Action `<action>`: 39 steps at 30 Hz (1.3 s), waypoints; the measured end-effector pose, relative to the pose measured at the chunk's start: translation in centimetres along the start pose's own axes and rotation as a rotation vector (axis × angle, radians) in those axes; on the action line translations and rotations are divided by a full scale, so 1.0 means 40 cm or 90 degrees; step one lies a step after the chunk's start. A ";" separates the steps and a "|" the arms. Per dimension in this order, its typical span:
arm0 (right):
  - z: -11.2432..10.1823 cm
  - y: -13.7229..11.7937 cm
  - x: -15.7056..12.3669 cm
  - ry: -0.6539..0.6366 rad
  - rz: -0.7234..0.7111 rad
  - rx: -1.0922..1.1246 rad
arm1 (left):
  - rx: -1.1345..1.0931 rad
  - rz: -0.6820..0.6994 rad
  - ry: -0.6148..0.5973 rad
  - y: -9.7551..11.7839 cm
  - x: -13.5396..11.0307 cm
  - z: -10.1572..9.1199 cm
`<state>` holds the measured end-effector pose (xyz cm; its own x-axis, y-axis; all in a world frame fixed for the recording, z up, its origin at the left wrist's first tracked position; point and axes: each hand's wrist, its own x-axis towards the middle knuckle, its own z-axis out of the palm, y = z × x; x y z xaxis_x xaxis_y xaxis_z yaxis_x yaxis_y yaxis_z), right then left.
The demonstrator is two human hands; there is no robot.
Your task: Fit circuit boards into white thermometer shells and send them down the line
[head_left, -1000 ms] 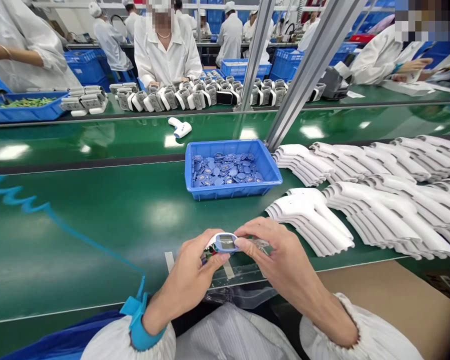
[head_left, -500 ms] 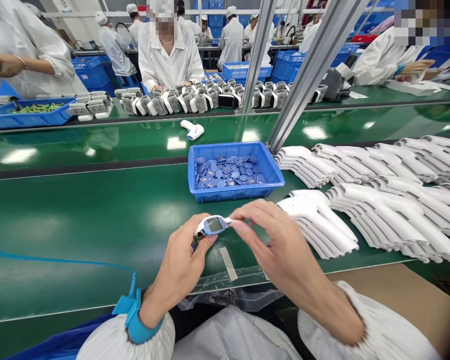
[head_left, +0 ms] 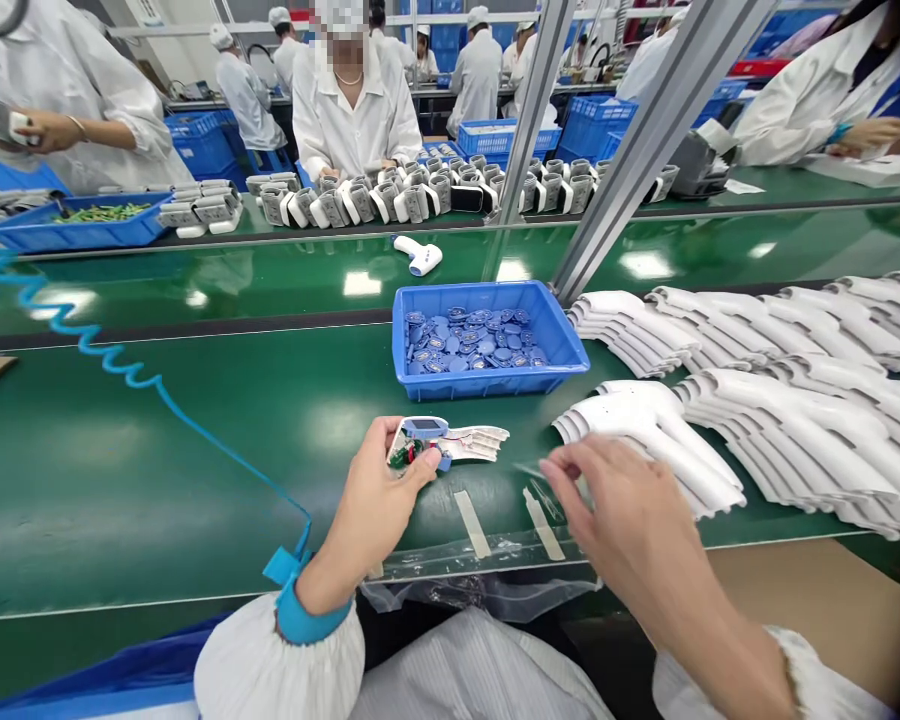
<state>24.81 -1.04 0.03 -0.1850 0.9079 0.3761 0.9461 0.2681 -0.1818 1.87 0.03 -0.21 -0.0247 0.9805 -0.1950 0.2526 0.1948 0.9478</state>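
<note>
My left hand (head_left: 379, 485) grips an opened gun-shaped thermometer (head_left: 474, 443) between thumb and fingers. Its white half-shell holds a blue-framed display (head_left: 424, 426), with a green board and red wires showing below. To the right, my right hand (head_left: 622, 500) is pinched and smeared by motion, apart from the thermometer. A thin clear strip of film (head_left: 526, 469) sticks out from its fingertips. Strips of tape (head_left: 472, 524) lie on the green bench between my hands, with a few thin clear slivers (head_left: 549, 500) near the right one. A blue band with a cord circles my left wrist.
A blue bin (head_left: 491, 382) of small blue parts stands ahead. Stacked white shells (head_left: 652, 430) cover the right side. Beyond, a white thermometer (head_left: 418, 256) lies on the conveyor behind a slanted metal post (head_left: 645, 150). Co-workers in white sit across. A coiled blue cord (head_left: 217, 440) crosses at left.
My right hand has drawn away from the thermometer to the right, with clear film at its fingertips. The thermometer has tilted in my left hand, exposing its inside. The white thermometer on the conveyor shifted right.
</note>
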 end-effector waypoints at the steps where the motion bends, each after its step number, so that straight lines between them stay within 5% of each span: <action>1: 0.022 0.024 -0.021 -0.009 0.002 -0.029 | -0.042 -0.019 -0.014 -0.002 0.002 -0.004; 5: 0.029 0.097 -0.078 0.031 0.021 -0.067 | -0.143 -0.063 -0.083 -0.010 0.009 -0.014; 8: -0.019 0.148 -0.073 0.109 0.109 -0.270 | -0.200 -0.092 -0.126 -0.011 0.015 -0.013; 10: -0.035 0.191 -0.062 0.059 0.131 -0.346 | -0.231 -0.102 -0.125 -0.009 0.017 -0.009; 13: -0.028 0.252 -0.050 -0.021 0.110 -0.286 | -0.271 -0.112 -0.136 -0.005 0.012 -0.007; 16: -0.027 0.277 -0.050 0.061 0.096 -0.221 | -0.293 -0.096 -0.181 -0.003 0.003 -0.014; 19: -0.052 0.233 -0.049 0.127 0.019 -0.142 | -0.280 -0.077 -0.202 -0.001 -0.002 -0.020; 23: -0.075 0.087 -0.027 0.118 -0.119 -0.044 | -0.256 -0.065 -0.216 0.010 -0.004 -0.019; 27: -0.050 -0.040 0.009 0.090 -0.218 -0.016 | -0.240 -0.020 -0.220 0.009 -0.008 -0.017; 30: -0.014 -0.078 0.029 0.076 -0.235 -0.005 | -0.169 -0.003 -0.199 -0.007 -0.008 -0.013; 32: 0.005 -0.083 0.037 0.023 -0.229 0.047 | -0.126 0.017 -0.164 -0.016 -0.007 -0.009; 37: 0.002 -0.066 0.048 -0.262 -0.089 0.287 | -0.077 0.072 -0.167 -0.015 -0.009 -0.013; 39: -0.009 -0.061 0.054 -0.295 -0.041 0.366 | -0.038 0.066 -0.196 -0.010 -0.012 -0.021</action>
<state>22.21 0.16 1.62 -0.4486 0.8937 0.0032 0.6648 0.3361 -0.6671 0.95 -0.51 -0.29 0.2937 0.9433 -0.1547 0.1807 0.1041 0.9780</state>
